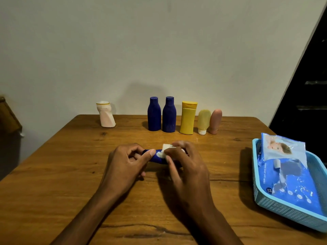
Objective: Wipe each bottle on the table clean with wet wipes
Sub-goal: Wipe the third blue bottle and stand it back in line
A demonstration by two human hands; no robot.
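Blue bottle point(155, 157) sideways, cap leftward

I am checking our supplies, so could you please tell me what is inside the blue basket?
The blue basket holds a blue pack of wet wipes, leaning on its far rim. The pack covers most of the floor, so anything under it cannot be seen.

wooden table point(53, 174) | six bottles point(169, 114) standing at back | blue basket point(283, 212) right
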